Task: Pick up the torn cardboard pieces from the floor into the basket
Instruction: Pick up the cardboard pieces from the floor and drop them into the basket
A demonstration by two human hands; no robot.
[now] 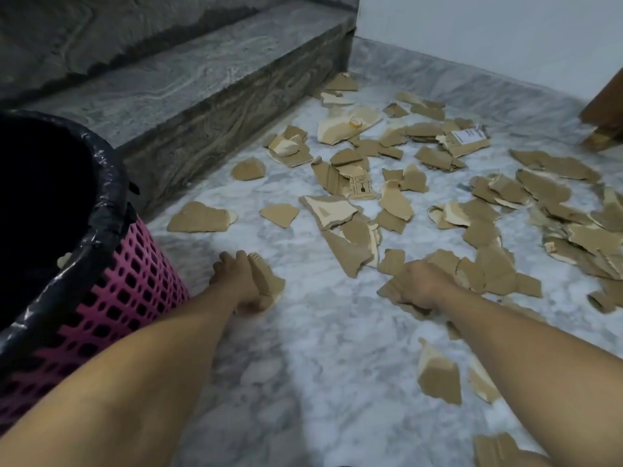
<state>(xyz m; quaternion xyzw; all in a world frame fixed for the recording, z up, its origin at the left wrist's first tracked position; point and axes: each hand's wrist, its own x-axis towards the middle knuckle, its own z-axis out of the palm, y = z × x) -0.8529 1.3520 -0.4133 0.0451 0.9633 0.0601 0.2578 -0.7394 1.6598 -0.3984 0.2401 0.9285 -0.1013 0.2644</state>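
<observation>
Several torn brown cardboard pieces (391, 197) lie scattered over the marble floor, thickest at the right. The pink plastic basket (135, 284), lined with a black bag, stands at the left. My left hand (236, 281) is down on the floor just right of the basket, fingers closed around one cardboard piece (268, 279). My right hand (421, 284) grips a bunch of cardboard pieces (391, 291) low over the floor at the edge of the pile.
A grey stone step (202, 96) runs along the left behind the basket. A white wall (488, 35) closes off the back. A wooden furniture leg (603, 129) stands at the far right. More scraps (438, 375) lie near my right forearm.
</observation>
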